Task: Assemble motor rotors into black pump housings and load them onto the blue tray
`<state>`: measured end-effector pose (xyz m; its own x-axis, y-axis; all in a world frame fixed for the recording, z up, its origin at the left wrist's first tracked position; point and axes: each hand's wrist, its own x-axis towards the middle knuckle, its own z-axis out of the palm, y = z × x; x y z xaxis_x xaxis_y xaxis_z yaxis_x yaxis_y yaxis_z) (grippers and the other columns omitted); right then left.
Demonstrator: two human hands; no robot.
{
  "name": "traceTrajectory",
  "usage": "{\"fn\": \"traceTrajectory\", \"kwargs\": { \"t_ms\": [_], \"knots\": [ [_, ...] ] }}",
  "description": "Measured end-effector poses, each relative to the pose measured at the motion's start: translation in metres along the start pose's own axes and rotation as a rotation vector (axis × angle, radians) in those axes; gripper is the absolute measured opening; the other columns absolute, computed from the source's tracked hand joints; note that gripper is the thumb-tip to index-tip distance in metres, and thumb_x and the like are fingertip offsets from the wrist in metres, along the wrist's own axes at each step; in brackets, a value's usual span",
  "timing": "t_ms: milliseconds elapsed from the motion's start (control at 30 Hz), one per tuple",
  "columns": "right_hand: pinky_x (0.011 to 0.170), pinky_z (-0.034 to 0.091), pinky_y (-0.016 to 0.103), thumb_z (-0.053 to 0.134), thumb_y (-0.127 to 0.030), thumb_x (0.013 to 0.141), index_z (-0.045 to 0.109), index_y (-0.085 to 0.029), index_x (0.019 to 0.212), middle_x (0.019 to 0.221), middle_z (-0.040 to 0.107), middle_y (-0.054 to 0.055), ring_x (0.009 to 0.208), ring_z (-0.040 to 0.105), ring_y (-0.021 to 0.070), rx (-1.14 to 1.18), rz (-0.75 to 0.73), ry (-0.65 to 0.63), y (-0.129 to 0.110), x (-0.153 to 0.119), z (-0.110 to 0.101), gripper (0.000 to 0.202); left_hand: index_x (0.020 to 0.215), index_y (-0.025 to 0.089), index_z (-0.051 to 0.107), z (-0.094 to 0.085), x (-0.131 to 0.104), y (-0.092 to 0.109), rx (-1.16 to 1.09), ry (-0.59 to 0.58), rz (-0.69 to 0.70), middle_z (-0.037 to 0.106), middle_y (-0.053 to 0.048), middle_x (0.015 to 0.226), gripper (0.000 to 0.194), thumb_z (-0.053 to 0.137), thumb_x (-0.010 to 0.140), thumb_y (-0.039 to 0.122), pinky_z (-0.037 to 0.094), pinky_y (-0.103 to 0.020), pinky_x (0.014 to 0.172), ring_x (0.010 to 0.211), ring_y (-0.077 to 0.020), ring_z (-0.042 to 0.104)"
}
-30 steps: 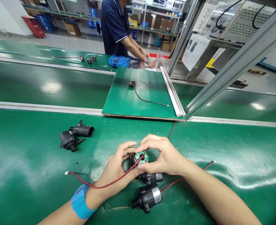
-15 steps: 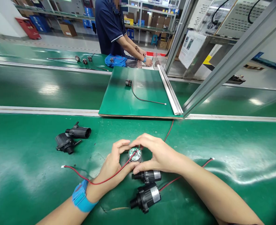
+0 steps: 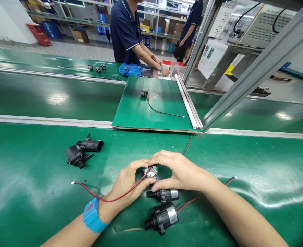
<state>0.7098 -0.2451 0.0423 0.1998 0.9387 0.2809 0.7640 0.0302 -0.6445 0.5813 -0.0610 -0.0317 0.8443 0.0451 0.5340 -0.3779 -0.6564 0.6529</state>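
Note:
A small round motor part [image 3: 151, 171] with a green circuit board on its upper face is between my hands. My left hand [image 3: 128, 180] grips it from the left, thumb below and fingers above. My right hand [image 3: 176, 171] curves around its right side, fingertips at its upper edge and thumb near its lower edge. From the board a red wire [image 3: 120, 197] runs over my left wrist to a white connector. Just below my right hand lies a black pump [image 3: 167, 195], and nearer me a larger black pump [image 3: 164, 216] with a silver label.
Two black housings [image 3: 89, 144] lie at the left. Beyond the bench, a green board [image 3: 131, 109] carries a motor with a wire and white tubes [image 3: 186, 99]. A metal post [image 3: 244, 72] slants at right. A person [image 3: 125, 34] works across the line; another stands behind.
The view has shifted slightly, moving the scene a little right and down. A second person has come into view at the back. My hands still hold the round part, which looks more tilted.

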Motion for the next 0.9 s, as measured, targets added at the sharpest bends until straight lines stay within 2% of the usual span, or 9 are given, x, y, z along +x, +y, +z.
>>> {"fn": "traceTrajectory", "kwargs": {
  "t_ms": [133, 267, 333, 400, 500, 600, 733, 833, 900],
  "knots": [
    [0.097, 0.050, 0.032, 0.068, -0.035, 0.092, 0.063, -0.022, 0.126, 0.117, 0.068, 0.007, 0.108, 0.062, 0.0167, 0.038, 0.000, 0.038, -0.006, -0.001, -0.003, 0.037, 0.135, 0.028, 0.035, -0.002, 0.001, 0.003, -0.010, -0.074, -0.127, 0.070, -0.008, 0.122, 0.058, 0.070, 0.089, 0.035, 0.059, -0.036, 0.092, 0.110, -0.0228, 0.072],
    [0.090, 0.051, 0.039, 0.064, -0.033, 0.094, 0.072, -0.021, 0.112, 0.112, 0.068, 0.009, 0.099, 0.059, 0.0208, -0.198, -0.061, 0.098, -0.012, 0.001, 0.016, 0.023, 0.150, 0.030, 0.019, -0.006, 0.005, 0.009, -0.086, -0.173, -0.194, 0.069, -0.007, 0.131, 0.073, 0.065, 0.093, 0.033, 0.055, -0.038, 0.101, 0.119, -0.0222, 0.068],
    [0.085, 0.052, 0.038, 0.061, -0.028, 0.096, 0.074, -0.021, 0.103, 0.104, 0.071, 0.008, 0.092, 0.060, 0.0198, -0.206, -0.089, 0.193, -0.013, 0.002, 0.026, 0.017, 0.154, 0.031, 0.018, -0.007, 0.006, 0.009, -0.092, -0.189, -0.195, 0.068, -0.007, 0.134, 0.077, 0.064, 0.093, 0.032, 0.054, -0.038, 0.103, 0.120, -0.0221, 0.067],
    [0.082, 0.053, 0.034, 0.060, -0.025, 0.096, 0.074, -0.022, 0.101, 0.097, 0.074, 0.005, 0.087, 0.064, 0.0168, -0.068, -0.042, 0.325, -0.012, 0.004, 0.031, 0.015, 0.153, 0.030, 0.024, -0.006, 0.005, 0.006, -0.057, -0.181, -0.189, 0.065, -0.007, 0.139, 0.076, 0.067, 0.091, 0.035, 0.053, -0.038, 0.105, 0.124, -0.0234, 0.065],
    [0.075, 0.055, 0.028, 0.068, -0.028, 0.092, 0.076, -0.023, 0.097, 0.089, 0.076, 0.002, 0.080, 0.068, 0.0145, 0.221, 0.163, 0.516, -0.008, 0.005, 0.031, 0.010, 0.148, 0.028, 0.041, -0.005, 0.005, 0.002, -0.023, -0.175, -0.177, 0.062, -0.007, 0.144, 0.067, 0.070, 0.089, 0.041, 0.052, -0.037, 0.108, 0.129, -0.0244, 0.061],
    [0.068, 0.057, 0.027, 0.074, -0.033, 0.087, 0.075, -0.022, 0.091, 0.082, 0.075, 0.001, 0.073, 0.069, 0.0142, 0.498, 0.296, 0.629, -0.004, 0.005, 0.031, 0.012, 0.143, 0.028, 0.049, -0.006, 0.007, 0.002, -0.043, -0.198, -0.176, 0.064, -0.006, 0.142, 0.060, 0.070, 0.089, 0.043, 0.051, -0.037, 0.109, 0.129, -0.0234, 0.061],
    [0.066, 0.059, 0.027, 0.078, -0.037, 0.083, 0.074, -0.021, 0.088, 0.078, 0.074, 0.001, 0.068, 0.069, 0.0141, 0.686, 0.327, 0.646, 0.001, 0.007, 0.035, 0.018, 0.140, 0.028, 0.053, -0.006, 0.009, 0.005, -0.130, -0.202, -0.261, 0.065, -0.005, 0.141, 0.058, 0.071, 0.088, 0.043, 0.050, -0.039, 0.110, 0.129, -0.0235, 0.061],
    [0.063, 0.058, 0.027, 0.078, -0.039, 0.082, 0.073, -0.019, 0.085, 0.074, 0.072, 0.001, 0.065, 0.067, 0.0135, 0.711, 0.350, 0.631, 0.001, 0.008, 0.033, 0.021, 0.136, 0.026, 0.057, -0.005, 0.008, 0.006, -0.205, -0.179, -0.363, 0.067, -0.006, 0.137, 0.057, 0.074, 0.085, 0.044, 0.050, -0.043, 0.110, 0.127, -0.0268, 0.062],
    [0.064, 0.058, 0.027, 0.077, -0.039, 0.082, 0.072, -0.019, 0.086, 0.078, 0.072, 0.002, 0.068, 0.067, 0.0132, 0.676, 0.362, 0.575, 0.000, 0.008, 0.029, 0.021, 0.134, 0.025, 0.060, -0.005, 0.008, 0.007, -0.224, -0.145, -0.386, 0.068, -0.005, 0.135, 0.056, 0.074, 0.084, 0.044, 0.051, -0.043, 0.109, 0.125, -0.0286, 0.063]
  ]
}}
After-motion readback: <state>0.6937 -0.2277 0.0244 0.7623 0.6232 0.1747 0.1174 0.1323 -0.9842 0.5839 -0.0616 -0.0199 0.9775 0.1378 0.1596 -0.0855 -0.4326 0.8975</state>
